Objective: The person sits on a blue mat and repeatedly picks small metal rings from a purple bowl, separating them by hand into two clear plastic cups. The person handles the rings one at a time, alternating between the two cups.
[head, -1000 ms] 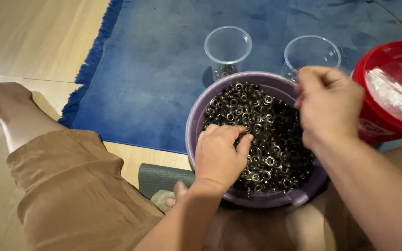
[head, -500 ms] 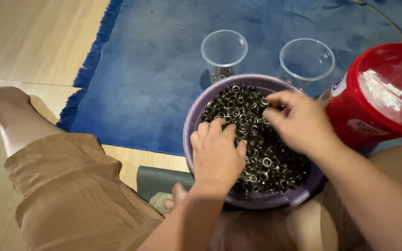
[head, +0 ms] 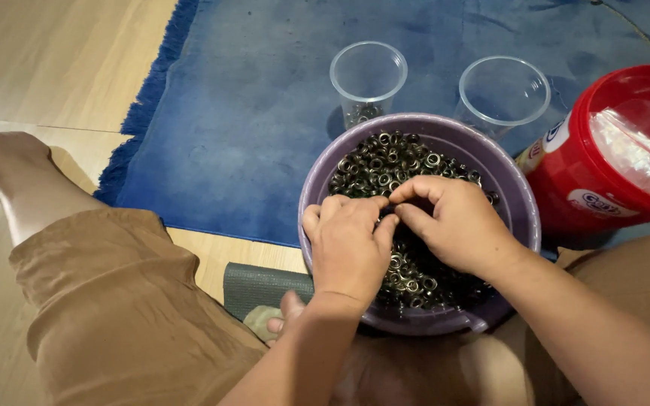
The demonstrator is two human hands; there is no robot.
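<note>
A: From the head camera, what sits between the knees?

B: A round purple plastic bowl [head: 517, 197], smooth-walled, heaped with small metal rings [head: 385, 162], dark and shiny, each a tiny eyelet shape.

A: And the hands?

B: Both are in the bowl, on top of the rings. The left hand [head: 347, 244] lies knuckles up, fingers curled down into the pile. The right hand [head: 457, 225] is just beside it, fingers bent, thumb and forefinger drawn together where the two hands meet. Whether anything is pinched there I cannot tell; the fingertips hide it.

A: Around the bowl?

B: Two clear plastic cups stand just beyond it on a blue, soft-piled rug [head: 250, 113] with a fringed edge. The left cup [head: 368, 71] has a few rings at its bottom; the right cup [head: 503, 90] is near the red tub [head: 618, 150], a glossy plastic one with crinkled film inside. Pale wooden floor [head: 54, 60] lies left, tan cloth trousers [head: 114, 301] below.
</note>
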